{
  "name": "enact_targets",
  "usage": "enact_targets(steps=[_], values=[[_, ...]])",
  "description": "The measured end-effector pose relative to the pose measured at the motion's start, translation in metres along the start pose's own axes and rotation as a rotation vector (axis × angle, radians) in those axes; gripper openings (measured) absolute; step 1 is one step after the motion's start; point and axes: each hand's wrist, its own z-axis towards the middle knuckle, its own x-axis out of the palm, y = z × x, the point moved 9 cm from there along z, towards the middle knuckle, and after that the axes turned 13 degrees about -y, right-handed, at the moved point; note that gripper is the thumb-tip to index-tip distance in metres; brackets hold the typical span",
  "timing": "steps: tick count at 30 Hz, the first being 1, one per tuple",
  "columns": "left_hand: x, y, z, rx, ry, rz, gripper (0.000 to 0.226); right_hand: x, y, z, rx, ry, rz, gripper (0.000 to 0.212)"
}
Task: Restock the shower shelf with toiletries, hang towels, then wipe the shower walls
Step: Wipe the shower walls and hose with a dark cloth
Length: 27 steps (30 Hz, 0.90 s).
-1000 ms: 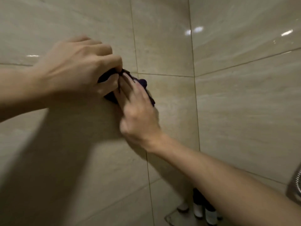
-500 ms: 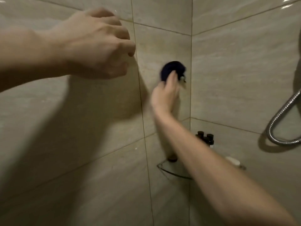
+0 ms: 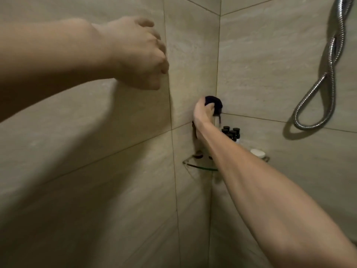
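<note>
My right hand [image 3: 202,112] presses a bunched dark blue cloth [image 3: 214,102] against the beige tiled wall [image 3: 116,171], right at the corner seam. A loose end of the cloth dangles below my fingers. My left hand [image 3: 139,53] hovers in a loose fist near the left wall, upper left, holding nothing. Below the cloth, a glass corner shelf [image 3: 195,165] carries several small dark-capped bottles [image 3: 230,133] and a white round item [image 3: 257,152].
A chrome shower hose [image 3: 316,82] loops down the right wall at the upper right. My right forearm crosses in front of the shelf and hides part of it.
My left hand let go of the cloth and pulled back. My right hand slid the cloth right and down the wall into the corner. The view dropped, revealing the shelf and hose.
</note>
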Motion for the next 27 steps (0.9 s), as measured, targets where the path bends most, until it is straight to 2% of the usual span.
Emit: enact_targets(steps=[1,4,10,12,15,17,19,21,23,27], values=[[-0.002,-0.004,-0.003,0.013,0.009,0.002,0.063,0.002,-0.003,-0.007,0.044,-0.004,-0.014,0.074],[0.0,-0.021,-0.014,0.041,-0.028,-0.049,0.066,0.009,-0.001,-0.054,0.019,-0.052,-0.037,0.08],[0.012,-0.055,-0.02,0.086,-0.034,-0.076,0.067,0.016,-0.071,-0.19,-0.116,-0.049,0.058,0.064],[0.016,-0.079,-0.019,0.138,-0.036,-0.092,0.062,0.01,-0.093,-0.215,-0.114,-0.055,0.189,0.059],[0.024,-0.122,-0.018,0.165,-0.022,-0.193,0.055,0.002,-0.124,-0.209,0.101,-0.131,0.456,0.052],[0.033,-0.15,-0.018,0.179,-0.007,-0.251,0.05,-0.008,-0.148,-0.191,0.357,-0.186,0.614,0.045],[0.043,-0.174,-0.016,0.196,-0.005,-0.279,0.047,-0.012,-0.17,-0.174,0.672,-0.099,0.779,0.032],[0.052,-0.193,-0.014,0.203,-0.008,-0.305,0.049,-0.021,-0.177,-0.16,0.866,-0.015,0.899,0.031],[0.057,-0.209,-0.012,0.184,-0.018,-0.368,0.05,-0.029,-0.185,-0.142,0.933,0.007,0.96,0.038],[0.068,-0.244,-0.012,0.117,0.014,-0.523,0.055,-0.045,-0.195,-0.123,0.86,-0.031,0.919,0.045]])
